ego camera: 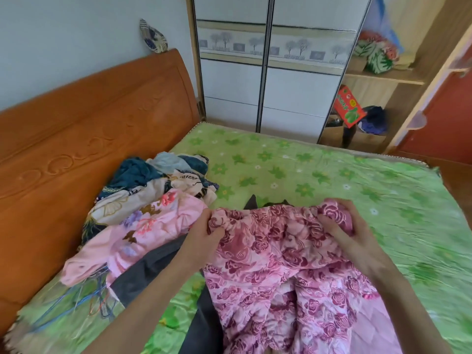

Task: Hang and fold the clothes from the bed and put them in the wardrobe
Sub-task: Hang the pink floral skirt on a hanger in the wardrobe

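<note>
I see both hands gripping the gathered top edge of the pink rose-print garment [288, 254], my left hand [204, 238] bunching one corner and my right hand [350, 233] the other, over the green bed [332, 175]. The pile of clothes [153, 195] lies beside the headboard [89, 118]. What may be wire hangers [97, 297], blurred, lie near it; the wardrobe [268, 72] stands beyond.

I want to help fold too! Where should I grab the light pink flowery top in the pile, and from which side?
Probably by its near bottom edge, coming from the foot side of the bed. The light pink top lies on top of the pile with that edge loose over the dark grey garment; both hands already grip the rose-print garment.
</note>
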{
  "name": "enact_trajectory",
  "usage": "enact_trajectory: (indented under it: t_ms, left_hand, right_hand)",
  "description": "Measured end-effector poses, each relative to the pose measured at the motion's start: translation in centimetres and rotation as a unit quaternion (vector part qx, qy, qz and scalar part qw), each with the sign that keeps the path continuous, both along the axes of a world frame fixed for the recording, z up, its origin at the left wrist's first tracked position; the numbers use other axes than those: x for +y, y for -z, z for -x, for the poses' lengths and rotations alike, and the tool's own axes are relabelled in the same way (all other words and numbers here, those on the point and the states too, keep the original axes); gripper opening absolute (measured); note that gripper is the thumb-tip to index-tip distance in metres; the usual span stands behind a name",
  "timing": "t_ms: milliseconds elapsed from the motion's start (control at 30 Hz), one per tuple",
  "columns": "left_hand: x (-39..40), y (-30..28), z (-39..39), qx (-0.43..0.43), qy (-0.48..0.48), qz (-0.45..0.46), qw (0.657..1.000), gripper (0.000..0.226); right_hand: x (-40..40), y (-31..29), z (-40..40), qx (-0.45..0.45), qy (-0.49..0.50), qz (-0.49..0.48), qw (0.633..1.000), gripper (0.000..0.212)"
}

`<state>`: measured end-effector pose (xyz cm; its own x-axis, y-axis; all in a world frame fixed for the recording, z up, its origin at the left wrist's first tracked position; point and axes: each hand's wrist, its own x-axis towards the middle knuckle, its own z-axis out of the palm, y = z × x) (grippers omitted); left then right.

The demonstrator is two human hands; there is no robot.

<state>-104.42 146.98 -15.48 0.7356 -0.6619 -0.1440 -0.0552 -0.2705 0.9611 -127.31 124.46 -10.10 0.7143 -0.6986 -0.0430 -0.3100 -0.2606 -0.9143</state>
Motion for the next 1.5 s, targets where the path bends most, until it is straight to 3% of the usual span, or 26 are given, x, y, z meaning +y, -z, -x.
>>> enact_trajectory:
  t_ms: [67,133,267,367,467,700,833,1033,1133,1233,1500]
  left_hand:
    - [1.3,-1.6,1.2,0.01,0.042,0.012,0.999,0.032]
    - [2.5,-3.1,2.4,-0.002,0.082,0.005,0.997,0.041]
    - [4.1,-5.3,4.0,-0.075,0.073,0.039,0.994,0.03]
    - [5.2,-6.6,4.7,-0.098,0.082,0.068,0.989,0.036]
    - [6.5,-7.5,4.9,-0.135,0.108,0.089,0.981,0.034]
    - [8.1,-10.0,6.8,-0.113,0.175,0.162,0.965,0.03]
    - [7.9,-10.8,8.8,-0.074,0.229,0.196,0.951,0.035]
    - [6.6,-12.0,14.7,-0.046,0.339,0.213,0.915,0.041]
    - [5.4,-12.2,18.5,-0.055,0.377,0.221,0.898,0.04]
    - [4.6,-12.8,22.7,-0.066,0.403,0.242,0.88,0.039]
    - [2.0,-15.1,35.7,-0.088,0.472,0.286,0.829,0.023]
  right_hand:
    - [1.8,-1.8,1.5,-0.036,0.023,0.015,0.999,0.045]
    - [3.4,-3.4,3.1,-0.068,0.042,0.044,0.996,0.032]
    - [6.1,-5.8,6.6,-0.098,0.076,0.105,0.987,0.025]
    - [8.4,-6.7,9.0,-0.085,0.093,0.13,0.983,0.015]
    - [10.9,-6.8,11.1,-0.084,0.122,0.129,0.981,0.023]
    - [18.8,-8.6,14.1,-0.047,0.157,0.118,0.979,0.032]
    - [22.6,-9.6,18.1,-0.047,0.244,0.195,0.949,0.03]
    - [27.9,-11.2,25.7,-0.039,0.325,0.183,0.927,0.051]
    - [30.4,-11.7,29.2,-0.042,0.369,0.17,0.913,0.042]
    - [32.7,-12.0,32.8,-0.066,0.439,0.187,0.876,0.031]
    - [36.3,-12.3,43.3,-0.071,0.55,0.248,0.794,0.028]
